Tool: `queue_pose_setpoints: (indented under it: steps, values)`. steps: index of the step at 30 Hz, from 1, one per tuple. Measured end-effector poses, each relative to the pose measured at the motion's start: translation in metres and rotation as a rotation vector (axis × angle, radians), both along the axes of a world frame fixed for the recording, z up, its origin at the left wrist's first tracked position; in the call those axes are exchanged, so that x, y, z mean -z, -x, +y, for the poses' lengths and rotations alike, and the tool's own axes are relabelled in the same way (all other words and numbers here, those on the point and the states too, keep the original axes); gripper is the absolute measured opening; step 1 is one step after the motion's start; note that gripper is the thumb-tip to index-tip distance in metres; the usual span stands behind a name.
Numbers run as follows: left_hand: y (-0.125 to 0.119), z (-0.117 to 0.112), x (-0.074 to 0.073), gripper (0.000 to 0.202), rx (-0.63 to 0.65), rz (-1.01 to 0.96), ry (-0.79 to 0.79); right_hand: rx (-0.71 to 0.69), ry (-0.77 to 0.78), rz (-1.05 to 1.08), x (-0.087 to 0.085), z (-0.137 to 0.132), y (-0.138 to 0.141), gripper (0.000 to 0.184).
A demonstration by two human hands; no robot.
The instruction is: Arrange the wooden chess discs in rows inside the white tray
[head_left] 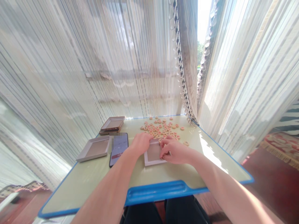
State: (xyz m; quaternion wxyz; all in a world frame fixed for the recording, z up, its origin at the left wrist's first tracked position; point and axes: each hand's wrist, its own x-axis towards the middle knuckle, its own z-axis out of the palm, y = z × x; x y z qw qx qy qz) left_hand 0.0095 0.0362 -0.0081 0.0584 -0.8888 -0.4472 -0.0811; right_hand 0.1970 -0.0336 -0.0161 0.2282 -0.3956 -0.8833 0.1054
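Right hand: your right hand [175, 151] curls at the tray [153, 154] rim, frame centre; fingers together, whether on a piece I cannot tell.
Left hand: your left hand [141, 143] lies loose on the tray's far-left corner.
Risk: I judge a wrist nudge could shove the tray into the round pieces [161, 127] beyond and scatter them.
Table: your table [210, 155] is smooth and blue-rimmed; phone [118, 148] left.
Room: sheer curtains [93, 62], sun glare right.

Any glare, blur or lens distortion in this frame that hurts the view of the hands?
Head view: the window gap is blown out, sun glares on the table, the curtains bow from the wide lens, part of the phone is blurred; left hand and right hand are sharp.
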Motion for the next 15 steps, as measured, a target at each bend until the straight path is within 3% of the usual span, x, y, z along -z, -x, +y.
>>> queue_pose_setpoints:
  steps: [8, 15]
  values:
    - [0.0023, 0.0016, 0.0015, 0.03, 0.009, -0.027, 0.006, 0.025, 0.069, 0.012, -0.001, 0.0017, -0.0007, 0.012]
    - [0.0009, 0.0009, 0.0001, 0.029, 0.006, -0.038, 0.025, 0.074, 0.127, 0.027, -0.0071, -0.0014, -0.0064, 0.033]
